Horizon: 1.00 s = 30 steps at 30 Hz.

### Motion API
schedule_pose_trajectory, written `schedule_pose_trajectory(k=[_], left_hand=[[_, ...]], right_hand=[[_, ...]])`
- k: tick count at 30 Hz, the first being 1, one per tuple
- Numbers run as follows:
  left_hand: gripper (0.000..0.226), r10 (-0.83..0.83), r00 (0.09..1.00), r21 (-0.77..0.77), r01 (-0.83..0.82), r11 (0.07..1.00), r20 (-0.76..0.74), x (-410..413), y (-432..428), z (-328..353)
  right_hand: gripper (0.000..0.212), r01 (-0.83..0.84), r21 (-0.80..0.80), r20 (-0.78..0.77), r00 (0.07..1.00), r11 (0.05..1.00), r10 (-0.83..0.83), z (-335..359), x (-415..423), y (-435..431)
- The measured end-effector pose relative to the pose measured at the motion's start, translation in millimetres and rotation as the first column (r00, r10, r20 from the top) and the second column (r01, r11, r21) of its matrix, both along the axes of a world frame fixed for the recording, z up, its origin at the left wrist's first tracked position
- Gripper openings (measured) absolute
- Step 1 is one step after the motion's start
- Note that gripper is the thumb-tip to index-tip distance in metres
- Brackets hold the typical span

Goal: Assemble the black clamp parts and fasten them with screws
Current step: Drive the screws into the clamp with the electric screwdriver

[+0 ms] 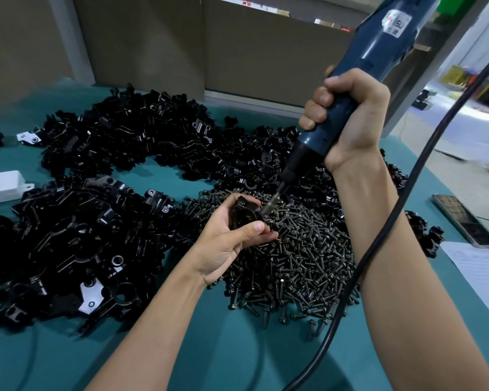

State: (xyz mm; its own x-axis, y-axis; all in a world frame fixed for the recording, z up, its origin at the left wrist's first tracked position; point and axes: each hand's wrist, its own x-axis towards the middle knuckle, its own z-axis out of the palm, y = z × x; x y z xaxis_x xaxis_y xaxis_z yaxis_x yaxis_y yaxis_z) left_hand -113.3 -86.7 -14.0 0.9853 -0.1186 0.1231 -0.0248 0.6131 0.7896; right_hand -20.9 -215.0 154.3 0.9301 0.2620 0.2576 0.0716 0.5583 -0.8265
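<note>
- I am looking down on a teal table (pixel 181 348) in a workshop, with grey panels behind it and a bright floor off to the right.
- My left hand (pixel 229 244) has its fingers (pixel 256 228) curled round a small black clamp (pixel 244 214). The thumb presses across its near edge, and the clamp sits just above the heap of screws (pixel 302 255).
- My right hand (pixel 347 119) is wrapped round a blue electric screwdriver (pixel 378 52), fingers (pixel 318 107) closed tight on the barrel. The bit (pixel 274 200) touches the clamp's upper right side. I judge a screw sits there, though it is too small to make out.
- The clamp looks stiff, light and hard-edged, with a glossy coat that could slip. I would hold it by its flat flanks, clear of the hole, and brace it against the driver's twist.
- The screws are small, loose and apt to roll, so I would pinch one by the shank.
- Piles of black clamp parts (pixel 96 235) cover the table to the left and behind.
- The screwdriver's black cord (pixel 407 210) crosses my right forearm. A phone (pixel 463 221) and paper (pixel 486 277) lie at the right edge, and a white box (pixel 0 184) lies at the left.
</note>
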Motion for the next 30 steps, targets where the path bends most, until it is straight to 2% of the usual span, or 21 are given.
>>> schedule_pose_trajectory(k=[14, 30], left_hand=[[0.037, 0.064, 0.998, -0.057, -0.064, 0.996, -0.003, 2.9, 1.8, -0.8], [0.046, 0.059, 0.998, -0.076, -0.059, 0.995, 0.0, 3.2, 1.7, -3.3]], right_hand=[[0.012, 0.034, 0.0, 0.015, 0.999, 0.999, -0.034, -2.5, 0.1, 8.4], [0.011, 0.044, -0.005, 0.006, 0.999, 0.999, -0.044, -5.3, 0.3, 9.0]])
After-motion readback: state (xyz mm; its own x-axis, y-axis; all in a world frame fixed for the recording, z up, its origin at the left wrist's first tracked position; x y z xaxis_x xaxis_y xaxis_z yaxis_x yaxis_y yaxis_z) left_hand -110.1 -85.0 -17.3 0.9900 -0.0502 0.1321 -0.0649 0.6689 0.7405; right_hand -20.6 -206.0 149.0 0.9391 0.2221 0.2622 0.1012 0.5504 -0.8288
